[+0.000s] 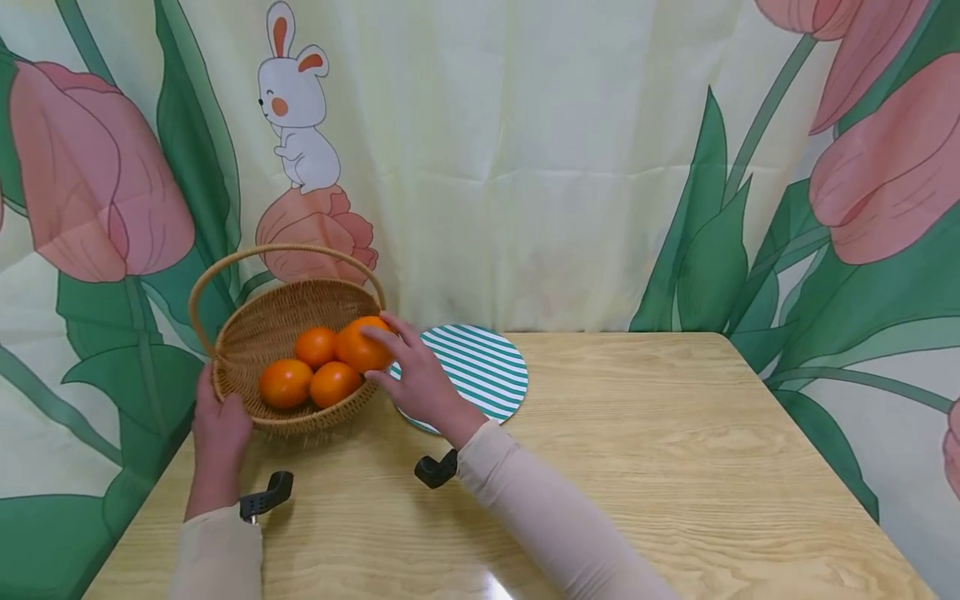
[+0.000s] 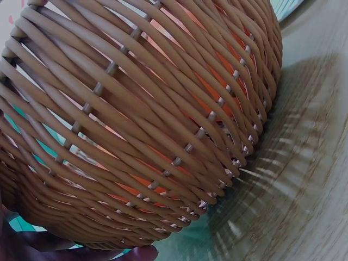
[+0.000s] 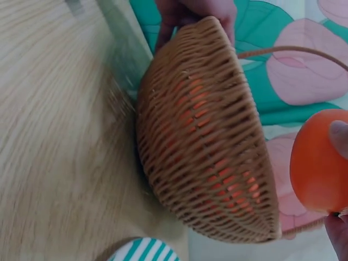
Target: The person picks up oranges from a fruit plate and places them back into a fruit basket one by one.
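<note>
A wicker basket [image 1: 251, 337] with an arched handle is tilted on the left of the table, its opening turned toward the head camera. Three oranges [image 1: 286, 383] lie inside it. My left hand [image 1: 220, 429] grips the basket's left rim, thumb over the edge. My right hand [image 1: 429, 385] holds another orange [image 1: 363, 345] between thumb and fingers at the basket's right rim. In the right wrist view this orange [image 3: 312, 163] is apart from the basket wall [image 3: 201, 130]. The left wrist view is mostly filled by the basket's woven side [image 2: 136, 103].
A round placemat [image 1: 480, 371] with green and white stripes lies behind the right hand, close to the table's back edge. The wooden table [image 1: 675, 433] stretches to the right. Behind it hangs a curtain [image 1: 525, 167] printed with tulips and a rabbit.
</note>
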The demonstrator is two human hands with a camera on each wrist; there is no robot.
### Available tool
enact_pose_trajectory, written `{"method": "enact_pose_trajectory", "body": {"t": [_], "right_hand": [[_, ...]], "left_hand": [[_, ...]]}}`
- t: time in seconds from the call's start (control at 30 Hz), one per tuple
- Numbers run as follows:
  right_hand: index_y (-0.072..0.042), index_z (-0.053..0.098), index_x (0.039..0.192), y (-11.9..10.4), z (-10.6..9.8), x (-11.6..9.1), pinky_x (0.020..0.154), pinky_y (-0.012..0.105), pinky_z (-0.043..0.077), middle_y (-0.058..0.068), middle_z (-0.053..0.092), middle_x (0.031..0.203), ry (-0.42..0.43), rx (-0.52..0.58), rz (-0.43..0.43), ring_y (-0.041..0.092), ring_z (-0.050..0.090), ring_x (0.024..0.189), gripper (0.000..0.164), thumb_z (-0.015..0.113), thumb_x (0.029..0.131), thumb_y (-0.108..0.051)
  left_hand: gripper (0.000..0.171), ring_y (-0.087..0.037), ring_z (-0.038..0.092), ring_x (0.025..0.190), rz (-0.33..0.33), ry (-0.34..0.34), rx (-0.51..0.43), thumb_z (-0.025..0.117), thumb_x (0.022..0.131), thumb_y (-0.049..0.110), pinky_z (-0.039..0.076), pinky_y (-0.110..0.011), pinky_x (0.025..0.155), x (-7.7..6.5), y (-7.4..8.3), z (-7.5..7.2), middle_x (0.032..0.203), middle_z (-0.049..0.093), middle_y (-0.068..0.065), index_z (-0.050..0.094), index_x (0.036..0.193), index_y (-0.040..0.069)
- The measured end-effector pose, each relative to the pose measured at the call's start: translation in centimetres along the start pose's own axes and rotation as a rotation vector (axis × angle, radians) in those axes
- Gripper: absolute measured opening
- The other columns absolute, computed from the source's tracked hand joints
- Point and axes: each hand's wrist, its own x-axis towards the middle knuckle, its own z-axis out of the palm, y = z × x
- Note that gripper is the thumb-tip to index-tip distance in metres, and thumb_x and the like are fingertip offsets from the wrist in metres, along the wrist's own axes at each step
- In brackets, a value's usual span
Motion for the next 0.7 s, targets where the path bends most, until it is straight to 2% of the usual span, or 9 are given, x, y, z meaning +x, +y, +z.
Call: {"method": "enact_pose_trajectory", "body": {"t": [0.43, 0.57, 0.7], "right_hand": [[-0.022, 0.045, 0.142, -1.0, 1.9, 1.1, 0.097, 0.024, 0.050, 0.007, 0.028, 0.157, -0.082, -0.024, -0.043, 0.024, 0.055, 0.124, 0.054, 0.065, 0.092, -0.029], [-0.024, 0.044, 0.143, -1.2, 2.4, 1.4, 0.090, 0.016, 0.050, 0.006, 0.027, 0.158, -0.102, -0.015, -0.047, 0.020, 0.059, 0.117, 0.055, 0.064, 0.092, -0.030], [-0.026, 0.044, 0.143, -1.2, 3.1, 1.5, 0.093, 0.020, 0.050, 0.006, 0.030, 0.156, -0.109, -0.034, -0.051, 0.022, 0.056, 0.122, 0.055, 0.064, 0.092, -0.031]], "left_hand": [[0.065, -0.046, 0.030, 0.139, 0.008, 0.005, 0.008, 0.020, 0.099, 0.019, 0.034, -0.064, 0.106, 0.1, -0.1, 0.0, 0.163, 0.008, -0.013, -0.005, 0.156, 0.035], [0.065, -0.045, 0.034, 0.138, 0.012, 0.010, 0.000, 0.021, 0.099, 0.018, 0.036, -0.062, 0.105, 0.4, -0.1, 0.0, 0.163, 0.012, -0.013, -0.003, 0.155, 0.038], [0.065, -0.046, 0.032, 0.138, 0.013, -0.003, -0.001, 0.021, 0.099, 0.019, 0.035, -0.063, 0.106, 0.6, -0.3, -0.1, 0.162, 0.011, -0.014, -0.004, 0.156, 0.036]]}}
